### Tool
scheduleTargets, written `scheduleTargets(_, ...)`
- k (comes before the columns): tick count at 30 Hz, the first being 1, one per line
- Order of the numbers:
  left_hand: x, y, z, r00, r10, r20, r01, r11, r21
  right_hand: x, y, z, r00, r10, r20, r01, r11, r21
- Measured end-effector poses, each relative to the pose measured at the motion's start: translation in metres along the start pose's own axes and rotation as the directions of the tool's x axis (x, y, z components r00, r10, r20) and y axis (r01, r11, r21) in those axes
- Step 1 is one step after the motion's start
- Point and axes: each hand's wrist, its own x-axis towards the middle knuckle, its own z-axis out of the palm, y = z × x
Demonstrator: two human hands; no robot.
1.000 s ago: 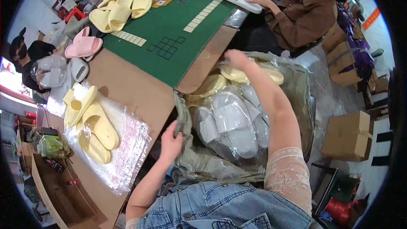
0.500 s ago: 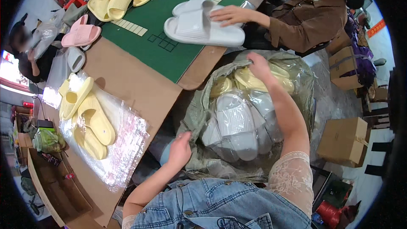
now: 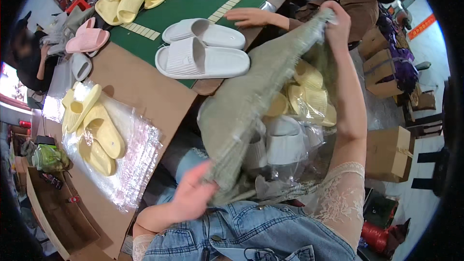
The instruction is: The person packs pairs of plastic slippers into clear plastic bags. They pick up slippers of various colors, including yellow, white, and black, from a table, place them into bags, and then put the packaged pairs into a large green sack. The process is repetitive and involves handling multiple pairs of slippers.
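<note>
A large grey-green woven sack point(image 3: 251, 87) stands between my arms, its far left side pulled up. My right hand point(image 3: 337, 19), raised high, grips the top rim. Lower down, the fingers of my left hand point(image 3: 195, 191) close on the near left edge of the sack. Yellow slippers point(image 3: 311, 100) and light grey slippers point(image 3: 286, 142) in clear plastic lie inside; the raised cloth hides part of them. Just beyond the sack, a pair of white slippers point(image 3: 212, 64) rests on the table corner.
A co-worker's hand point(image 3: 249, 18) reaches over the green tabletop point(image 3: 193, 7). Yellow slippers point(image 3: 104, 130) lie on clear plastic bags point(image 3: 137, 164) at left. Pink slippers point(image 3: 87, 40) and more yellow slippers point(image 3: 130, 5) sit farther back. A cardboard box point(image 3: 386, 154) stands on the floor at right.
My right hand has lifted the sack's rim up and away, and my left hand has moved nearer me. The white slippers have shifted left and nearer; the co-worker's hand has come off them.
</note>
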Motion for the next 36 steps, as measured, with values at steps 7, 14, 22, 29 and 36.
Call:
scheduleTargets(7,0.010,-0.028,-0.045,0.921,0.004,-0.390,-0.093,0.973,-0.210,-0.078,0.011,-0.012,0.876,0.148,0.458,-0.015,0.960,-0.281)
scheduleTargets(14,-0.023,-0.067,-0.064,0.882,0.164,-0.443,-0.144,0.987,0.077,-0.187,0.065,-0.147,0.585,0.798,0.148,-0.452,0.472,-0.757)
scheduleTargets(22,-0.010,-0.065,-0.014,0.721,-0.612,-0.324,0.687,0.693,0.219,-0.374,0.095,-0.143,0.146,0.939,0.312,-0.969,0.200,-0.148)
scheduleTargets(29,0.010,-0.092,-0.010,0.926,-0.330,-0.183,0.366,0.902,0.228,-0.295,0.045,-0.139,0.414,0.904,0.108,-0.793,0.300,0.530)
scheduleTargets(36,-0.021,0.003,-0.004,0.971,-0.018,-0.236,0.017,1.000,-0.004,-0.155,0.022,-0.197,0.537,0.840,-0.077,-0.409,0.339,0.847)
